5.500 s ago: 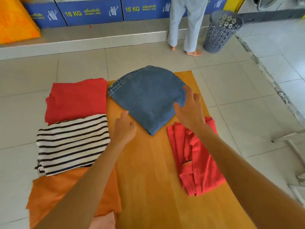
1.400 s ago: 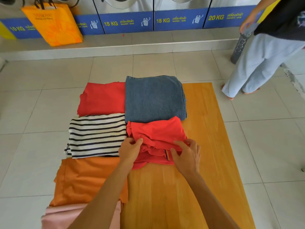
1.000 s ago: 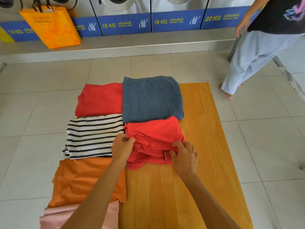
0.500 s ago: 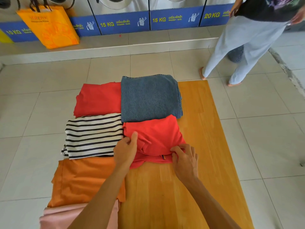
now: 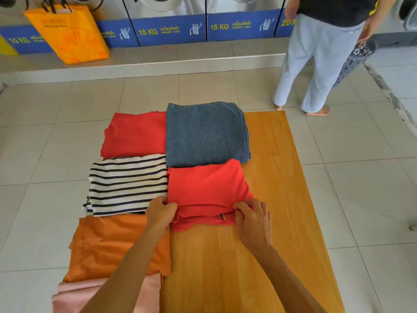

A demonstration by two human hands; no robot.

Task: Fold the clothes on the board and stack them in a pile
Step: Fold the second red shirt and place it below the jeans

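Note:
A folded red shirt lies on the wooden board, just in front of folded blue jeans. My left hand pinches the shirt's near left corner and my right hand grips its near right edge, where layers bunch. To the left lie a folded red garment, a black-and-white striped top, an orange garment and a pink one at the bottom edge.
A person in light trousers stands barefoot beyond the board's far right corner, next to a dark perforated basket. An orange bag sits on the step before the washing machines. Tiled floor surrounds the board.
The red shirt went from loosely bunched to a flatter fold, its top layer drawn toward me. My hands shifted to its near corners. The person at the back walked left, then right.

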